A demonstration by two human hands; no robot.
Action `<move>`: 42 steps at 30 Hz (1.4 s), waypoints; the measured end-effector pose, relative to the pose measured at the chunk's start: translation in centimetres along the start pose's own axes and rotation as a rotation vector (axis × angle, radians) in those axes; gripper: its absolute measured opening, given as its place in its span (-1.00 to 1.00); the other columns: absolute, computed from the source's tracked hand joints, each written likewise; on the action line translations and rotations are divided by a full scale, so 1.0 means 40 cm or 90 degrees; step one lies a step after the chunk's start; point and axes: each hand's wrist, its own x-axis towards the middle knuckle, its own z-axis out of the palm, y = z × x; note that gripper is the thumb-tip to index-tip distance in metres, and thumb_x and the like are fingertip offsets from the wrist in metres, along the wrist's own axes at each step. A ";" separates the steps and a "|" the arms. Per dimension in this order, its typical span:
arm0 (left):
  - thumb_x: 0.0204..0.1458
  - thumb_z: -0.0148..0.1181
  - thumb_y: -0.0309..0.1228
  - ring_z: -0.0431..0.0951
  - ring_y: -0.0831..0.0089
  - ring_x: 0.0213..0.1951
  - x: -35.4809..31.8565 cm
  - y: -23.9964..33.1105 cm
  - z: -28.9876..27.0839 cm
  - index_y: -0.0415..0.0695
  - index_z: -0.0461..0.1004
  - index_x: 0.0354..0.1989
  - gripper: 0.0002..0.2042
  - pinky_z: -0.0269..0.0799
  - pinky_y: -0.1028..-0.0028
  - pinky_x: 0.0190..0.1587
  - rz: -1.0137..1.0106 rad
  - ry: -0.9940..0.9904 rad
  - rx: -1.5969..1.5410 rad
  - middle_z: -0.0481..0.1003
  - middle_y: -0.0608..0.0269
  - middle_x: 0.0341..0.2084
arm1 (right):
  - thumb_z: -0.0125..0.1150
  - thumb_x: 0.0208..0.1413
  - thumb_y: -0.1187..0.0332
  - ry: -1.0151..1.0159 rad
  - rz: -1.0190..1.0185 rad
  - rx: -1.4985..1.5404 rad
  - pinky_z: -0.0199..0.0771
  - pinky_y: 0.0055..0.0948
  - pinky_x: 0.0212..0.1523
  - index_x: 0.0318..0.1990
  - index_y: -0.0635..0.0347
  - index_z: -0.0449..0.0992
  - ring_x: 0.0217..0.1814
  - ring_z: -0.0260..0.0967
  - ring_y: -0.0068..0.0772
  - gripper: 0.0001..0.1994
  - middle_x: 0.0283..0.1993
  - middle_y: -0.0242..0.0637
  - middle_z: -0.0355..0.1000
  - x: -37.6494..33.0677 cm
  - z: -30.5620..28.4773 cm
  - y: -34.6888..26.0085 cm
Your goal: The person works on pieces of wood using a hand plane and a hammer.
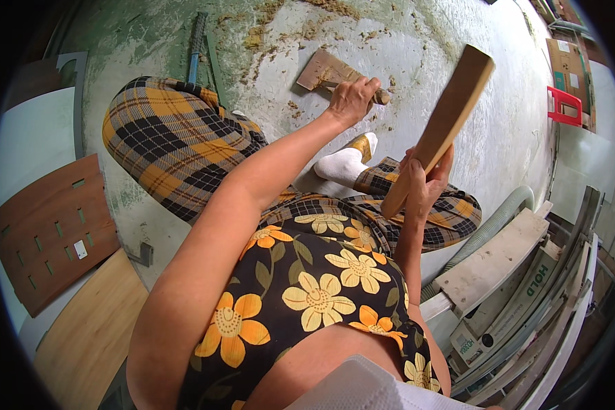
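Plank (451, 106) slants through right grip (430, 183); broad-headed tool (321, 70) in left grip (354, 101).

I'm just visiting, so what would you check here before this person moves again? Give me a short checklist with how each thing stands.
1. Right-hand grip around the wooden bar: ok, fingers and thumb wrap its lower part.
2. Left-hand grip on the broad-headed tool: ok, fingers curl over the handle.
3. Bar and tool apart: ok, floor shows between them.
4. Tool's edge sharp: cannot tell from this view.
5. Foot protected: not ok, only a white sock shows, near the tool.
6. Floor clean: not ok, brown debris is scattered about.
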 end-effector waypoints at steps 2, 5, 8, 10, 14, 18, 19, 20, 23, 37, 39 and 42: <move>-0.02 0.20 -0.51 0.63 0.10 -0.32 0.007 0.007 -0.005 -0.07 0.39 -0.08 -0.70 0.57 0.19 -0.28 -0.015 -0.012 -0.008 0.52 0.09 -0.36 | 0.22 0.03 0.46 0.003 -0.050 0.048 0.52 -0.47 -0.23 0.41 0.21 0.06 -0.23 0.42 -0.49 -0.25 -0.10 -0.26 0.40 -0.008 0.010 0.006; -0.07 0.18 -0.61 0.62 0.04 -0.29 0.012 0.023 -0.019 -0.05 0.42 -0.05 -0.64 0.57 0.16 -0.26 -0.031 -0.022 -0.036 0.52 0.10 -0.33 | 0.21 0.02 0.44 0.027 -0.056 0.025 0.47 -0.42 -0.14 0.40 0.23 0.05 -0.17 0.39 -0.43 -0.25 -0.07 -0.20 0.37 -0.044 0.024 0.083; -0.07 0.17 -0.60 0.62 0.02 -0.36 0.008 0.002 -0.004 -0.04 0.41 -0.08 -0.67 0.57 0.17 -0.31 -0.051 -0.024 -0.048 0.52 0.10 -0.35 | 0.21 0.03 0.44 0.006 0.064 -0.132 0.33 -0.29 0.15 0.39 0.28 0.06 0.10 0.29 -0.29 -0.26 0.08 -0.08 0.31 -0.065 0.062 0.156; -0.01 0.12 -0.57 0.62 0.03 -0.39 -0.006 0.009 0.009 -0.06 0.42 -0.11 -0.74 0.57 0.17 -0.34 -0.017 -0.002 -0.027 0.52 0.07 -0.37 | 0.23 0.06 0.44 -0.052 0.072 -0.131 0.29 -0.30 0.21 0.38 0.31 0.09 0.20 0.26 -0.31 -0.28 0.18 -0.07 0.28 -0.069 0.068 0.162; 0.09 0.02 -0.55 0.64 0.05 -0.39 0.002 0.008 0.014 -0.08 0.45 -0.13 -0.80 0.59 0.20 -0.36 0.007 -0.004 -0.011 0.54 0.04 -0.37 | 0.23 0.05 0.44 0.027 0.064 -0.059 0.35 -0.35 0.14 0.38 0.31 0.08 0.12 0.31 -0.34 -0.28 0.16 -0.09 0.30 -0.069 0.054 0.161; 0.03 0.11 -0.53 0.64 0.07 -0.37 0.000 0.014 0.013 -0.04 0.47 -0.09 -0.75 0.59 0.21 -0.34 -0.004 -0.008 -0.026 0.54 0.08 -0.35 | 0.25 0.03 0.42 0.063 0.085 -0.034 0.35 -0.31 0.15 0.39 0.27 0.05 0.10 0.33 -0.28 -0.25 0.11 -0.09 0.34 -0.085 0.081 0.122; -0.02 0.18 -0.52 0.63 0.07 -0.35 -0.002 0.017 0.012 -0.03 0.48 -0.06 -0.69 0.58 0.19 -0.31 -0.015 -0.024 -0.029 0.52 0.12 -0.34 | 0.23 0.05 0.42 0.034 0.072 -0.191 0.35 -0.30 0.16 0.39 0.26 0.05 0.10 0.33 -0.25 -0.26 0.11 -0.10 0.34 -0.083 0.077 0.156; -0.02 0.18 -0.52 0.63 0.07 -0.35 -0.006 0.023 0.017 -0.03 0.48 -0.06 -0.69 0.58 0.19 -0.31 -0.013 -0.027 -0.031 0.52 0.12 -0.34 | 0.23 0.06 0.41 0.015 0.073 -0.182 0.35 -0.29 0.16 0.39 0.27 0.05 0.09 0.33 -0.24 -0.27 0.11 -0.10 0.34 -0.075 0.083 0.170; 0.02 0.13 -0.54 0.63 0.07 -0.35 -0.010 0.024 0.023 -0.02 0.47 -0.03 -0.69 0.59 0.19 -0.32 -0.006 -0.071 0.035 0.52 0.13 -0.34 | 0.24 0.09 0.38 -0.009 0.116 -0.099 0.35 -0.31 0.16 0.39 0.30 0.07 0.11 0.33 -0.26 -0.28 0.12 -0.10 0.33 -0.064 0.074 0.186; 0.11 0.06 -0.49 0.64 0.07 -0.36 0.022 0.022 0.026 -0.03 0.48 -0.06 -0.77 0.60 0.21 -0.32 -0.001 -0.016 -0.003 0.54 0.07 -0.31 | 0.27 0.07 0.35 0.067 0.077 -0.021 0.36 -0.38 0.13 0.40 0.30 0.07 0.09 0.31 -0.39 -0.24 0.13 -0.18 0.30 -0.055 0.039 0.134; 0.11 0.06 -0.49 0.64 0.07 -0.35 0.024 0.017 0.025 -0.03 0.47 -0.06 -0.77 0.60 0.20 -0.30 -0.002 -0.014 -0.007 0.54 0.07 -0.30 | 0.25 0.13 0.35 0.053 0.000 -0.044 0.50 -0.49 -0.30 0.38 0.19 0.08 -0.29 0.43 -0.48 -0.31 -0.19 -0.24 0.42 -0.052 0.042 0.131; 0.10 0.05 -0.50 0.63 0.04 -0.33 0.028 0.015 0.023 -0.04 0.45 -0.06 -0.77 0.59 0.18 -0.27 -0.006 -0.016 -0.023 0.54 0.08 -0.29 | 0.26 0.06 0.38 0.049 0.037 -0.007 0.36 -0.38 0.14 0.40 0.28 0.08 0.08 0.33 -0.38 -0.26 0.14 -0.19 0.31 -0.054 0.055 0.090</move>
